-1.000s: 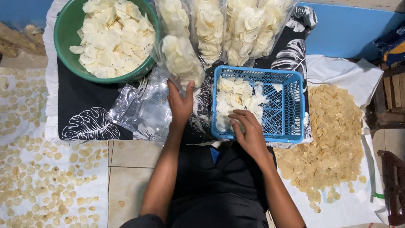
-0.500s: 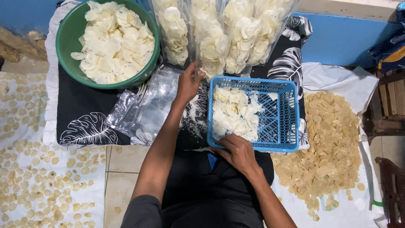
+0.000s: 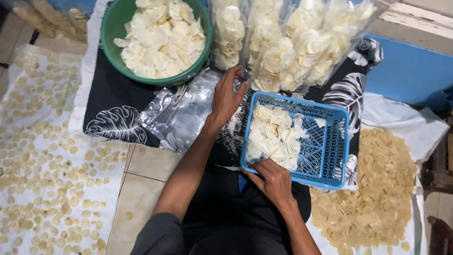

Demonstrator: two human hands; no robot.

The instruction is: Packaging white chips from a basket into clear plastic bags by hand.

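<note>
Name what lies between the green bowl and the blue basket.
In the head view, empty clear plastic bags on black leaf-print cloth, with the left hand over them.

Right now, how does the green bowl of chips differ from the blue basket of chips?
The green bowl is round with solid walls; the blue basket is rectangular with open mesh sides. The bowl is heaped nearly full, while the basket's chips cover only its left part. No hand touches the bowl; the right hand grips the basket's near edge, and the left hand rests on the clear plastic bags between them. Both hold pale, whitish chips and sit on the black leaf-print cloth.
</note>
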